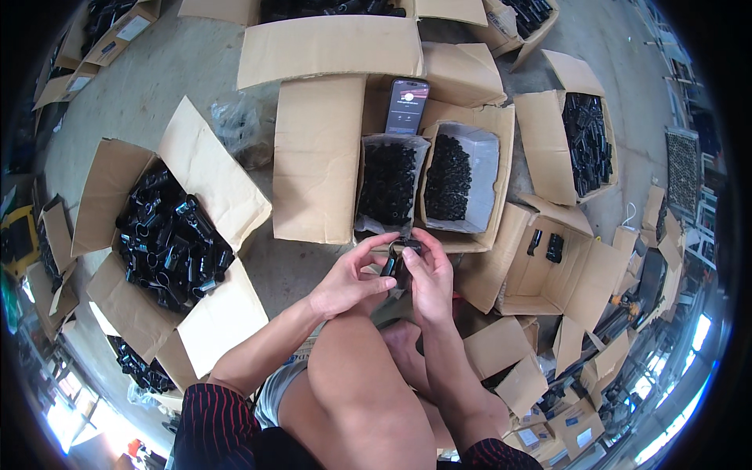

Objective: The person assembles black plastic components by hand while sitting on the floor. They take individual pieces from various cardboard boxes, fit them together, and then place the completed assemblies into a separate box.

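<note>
In front of my raised knee, both hands work on a glossy black clamp-like part (389, 261) with a curved, ring-like end. My left hand (354, 280) pinches it between thumb and fingers. From the other side, my right hand (432, 283) grips a small dark piece (410, 245) at its upper end; whether the two pieces are joined I cannot tell. Just beyond my fingers stand two grey bins inside a carton, the left bin (424, 149) and the right bin (484, 160), each holding many small black pieces. A phone (407, 106) leans upright behind them.
To the left, an open carton (106, 176) is heaped with glossy black clamp-like parts. A carton at right (548, 291) holds a few black parts; another (540, 133) behind it is filled with long ones. Clear plastic bags (239, 129) lie on the floor.
</note>
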Demonstrator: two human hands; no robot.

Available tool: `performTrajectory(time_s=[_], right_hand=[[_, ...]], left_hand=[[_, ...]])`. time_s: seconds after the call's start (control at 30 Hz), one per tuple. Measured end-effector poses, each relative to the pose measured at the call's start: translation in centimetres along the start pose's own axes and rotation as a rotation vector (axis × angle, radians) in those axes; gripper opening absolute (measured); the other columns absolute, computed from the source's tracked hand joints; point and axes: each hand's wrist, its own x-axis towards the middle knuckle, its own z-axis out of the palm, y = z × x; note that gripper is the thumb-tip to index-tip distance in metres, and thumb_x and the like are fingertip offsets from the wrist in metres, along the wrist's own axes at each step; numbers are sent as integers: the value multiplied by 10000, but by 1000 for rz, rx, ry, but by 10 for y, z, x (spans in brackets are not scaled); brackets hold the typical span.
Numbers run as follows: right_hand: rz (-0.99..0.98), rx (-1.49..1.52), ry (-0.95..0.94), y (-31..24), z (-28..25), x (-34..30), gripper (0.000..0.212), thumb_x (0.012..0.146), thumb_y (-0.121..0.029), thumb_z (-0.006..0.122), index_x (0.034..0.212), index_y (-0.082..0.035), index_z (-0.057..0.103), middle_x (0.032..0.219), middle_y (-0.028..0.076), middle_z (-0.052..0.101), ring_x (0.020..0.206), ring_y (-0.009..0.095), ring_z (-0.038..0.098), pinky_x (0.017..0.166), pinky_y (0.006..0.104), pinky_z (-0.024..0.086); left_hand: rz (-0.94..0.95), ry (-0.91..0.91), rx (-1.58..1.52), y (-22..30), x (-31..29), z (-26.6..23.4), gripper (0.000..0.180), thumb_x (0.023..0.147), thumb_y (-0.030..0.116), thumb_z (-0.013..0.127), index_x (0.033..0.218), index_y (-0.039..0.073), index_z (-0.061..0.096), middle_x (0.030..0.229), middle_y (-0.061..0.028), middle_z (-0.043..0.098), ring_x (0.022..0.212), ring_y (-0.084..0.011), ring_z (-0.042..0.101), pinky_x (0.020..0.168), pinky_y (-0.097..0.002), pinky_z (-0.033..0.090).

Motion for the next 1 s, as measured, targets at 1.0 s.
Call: performTrajectory(time_s=[1.0], right_hand=[[-153,-494,-159,-21,-3,-4,485,878,-112,801,1312,14,625,1104,81,711,925,128,668,854,286,544]], left_hand=[[174,53,303,7,-6,8,781,833,-102,749,1516,89,422,1352,-108,507,1148,-201,633,962,-341,589]])
